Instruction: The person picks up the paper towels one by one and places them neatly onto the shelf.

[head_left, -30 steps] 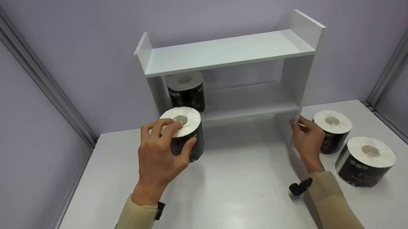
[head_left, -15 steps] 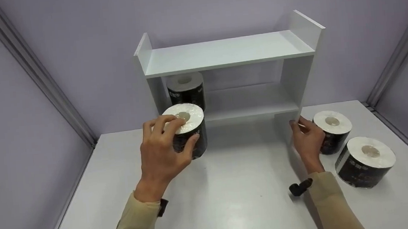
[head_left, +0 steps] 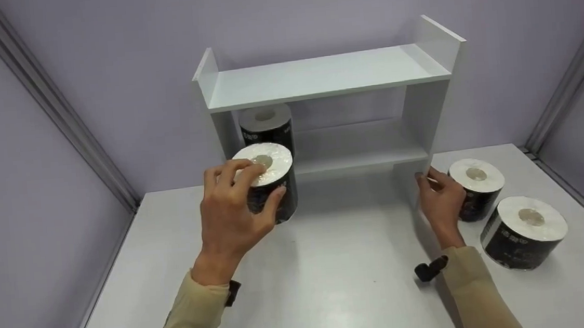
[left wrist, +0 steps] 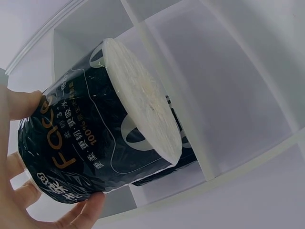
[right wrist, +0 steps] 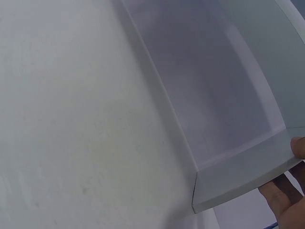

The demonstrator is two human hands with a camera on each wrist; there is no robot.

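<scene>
My left hand (head_left: 230, 210) grips a paper roll (left wrist: 90, 129) in black printed wrap, thumb on its side and fingers over its white top by the core hole. The roll is lifted off the table, in front of the left end of the white shelf unit (head_left: 326, 75). Behind it a second roll (head_left: 266, 119) stands on the middle board, its lower part hidden by the held one. My right hand (head_left: 442, 201) pinches the front edge of the unit's right side panel (right wrist: 248, 179) near its bottom, thumb on the inner face and fingers outside.
Two more black-wrapped rolls stand on the white table (head_left: 327, 286) right of the unit: one roll (head_left: 476, 188) close beside my right hand, another roll (head_left: 524, 232) nearer the front. Pale walls with metal corner rails (head_left: 66, 114) enclose the table.
My left hand has raised the held roll a little and moved it slightly right, so it covers more of the roll behind. My right hand stays at the side panel.
</scene>
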